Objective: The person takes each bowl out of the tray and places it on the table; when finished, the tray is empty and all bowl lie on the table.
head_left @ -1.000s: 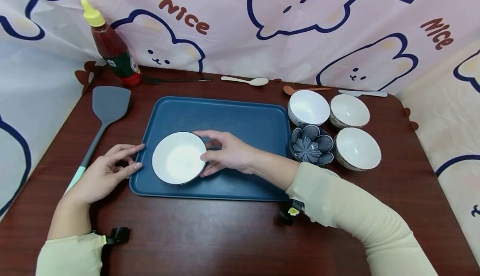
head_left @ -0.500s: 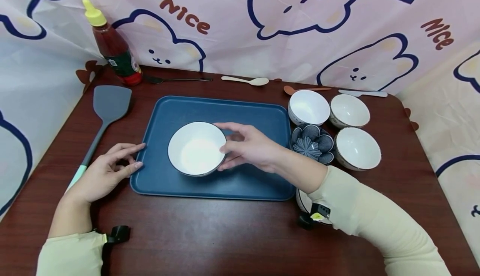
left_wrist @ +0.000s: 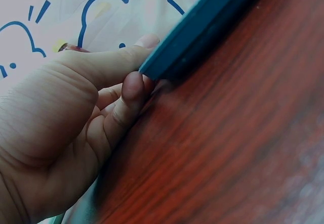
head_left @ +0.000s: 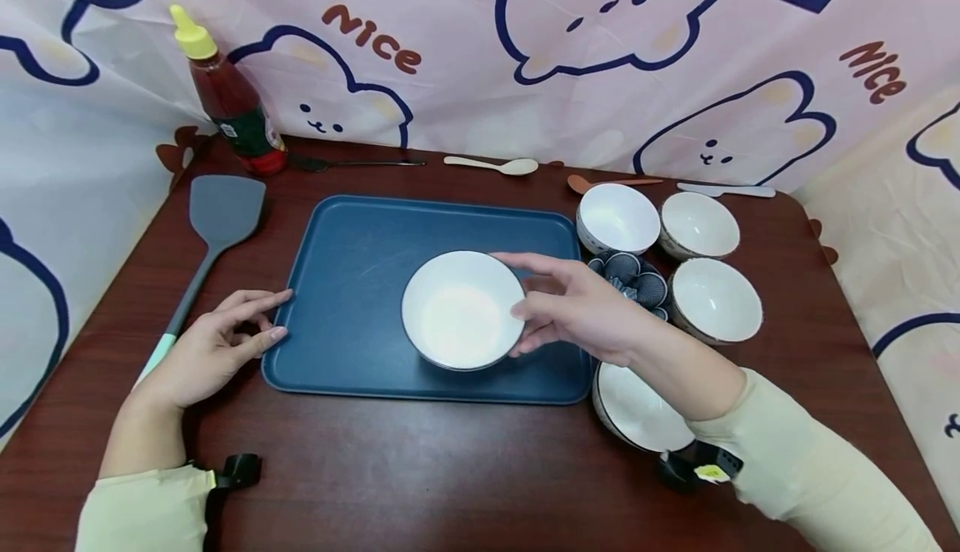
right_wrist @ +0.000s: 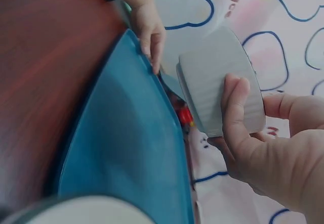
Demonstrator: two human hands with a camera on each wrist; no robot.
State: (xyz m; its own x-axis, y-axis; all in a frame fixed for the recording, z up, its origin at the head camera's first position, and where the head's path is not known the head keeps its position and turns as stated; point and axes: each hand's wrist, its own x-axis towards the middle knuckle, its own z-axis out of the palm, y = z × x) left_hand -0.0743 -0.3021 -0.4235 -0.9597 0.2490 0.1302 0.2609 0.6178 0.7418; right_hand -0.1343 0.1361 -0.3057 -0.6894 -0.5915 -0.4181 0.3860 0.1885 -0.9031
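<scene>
Clearly, from the head view, the right hand (head_left: 581,310) grips a white bowl (head_left: 462,309) by its right rim, fingers curled round the edge, over the blue tray (head_left: 360,235). The left hand (head_left: 210,348) rests on the table (head_left: 420,469), its relaxed fingers touching the tray's left edge. Four more white bowls and a patterned bowl (head_left: 636,278) stand right of the tray; a spatula (head_left: 213,223) lies to the left. From the left wrist, the fingertips (left_wrist: 134,85) press the tray (left_wrist: 202,32) rim. From the right wrist, the thumb (right_wrist: 235,115) lies on the bowl (right_wrist: 217,77) wall, and the bowl is lifted above the tray (right_wrist: 126,148).
</scene>
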